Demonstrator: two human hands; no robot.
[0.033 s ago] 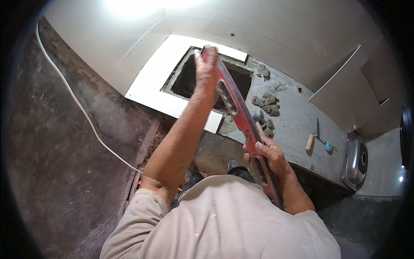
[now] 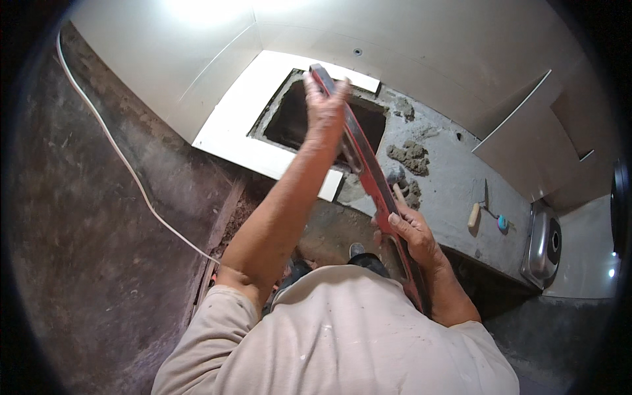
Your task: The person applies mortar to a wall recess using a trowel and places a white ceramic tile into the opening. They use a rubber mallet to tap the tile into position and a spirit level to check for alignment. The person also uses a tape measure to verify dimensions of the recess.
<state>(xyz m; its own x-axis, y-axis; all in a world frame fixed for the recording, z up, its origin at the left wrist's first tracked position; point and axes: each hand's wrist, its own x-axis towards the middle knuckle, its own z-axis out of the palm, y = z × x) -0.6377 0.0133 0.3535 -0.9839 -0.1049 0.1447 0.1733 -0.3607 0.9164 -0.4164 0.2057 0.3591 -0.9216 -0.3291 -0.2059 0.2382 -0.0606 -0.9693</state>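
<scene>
A long red spirit level point(image 2: 372, 176) slants across the middle, from my body out over the counter. My left hand point(image 2: 326, 113) grips it close to its far end, thumb on one side and fingers on the other, slightly blurred. Lower down, my right hand point(image 2: 417, 238) holds the level with the thumb on top and fingers around its side. Beneath the far part lies a rectangular opening point(image 2: 289, 122) in the counter, rough-edged with mortar. White tile pieces point(image 2: 230, 122) border that opening on the left, far and near sides.
Lumps of wet mortar point(image 2: 411, 158) lie on the grey counter point(image 2: 454, 191). Farther right are a wooden-handled trowel point(image 2: 474, 216), a small blue tool point(image 2: 502, 222) and a steel sink point(image 2: 544, 247). Cut panels point(image 2: 526, 138) lean against the wall. A white cable point(image 2: 131, 172) crosses the floor at left.
The level's far end has rolled a little, showing more of its narrow edge. My left hand has turned with it and shifted slightly right; the right hand stays nearly in place.
</scene>
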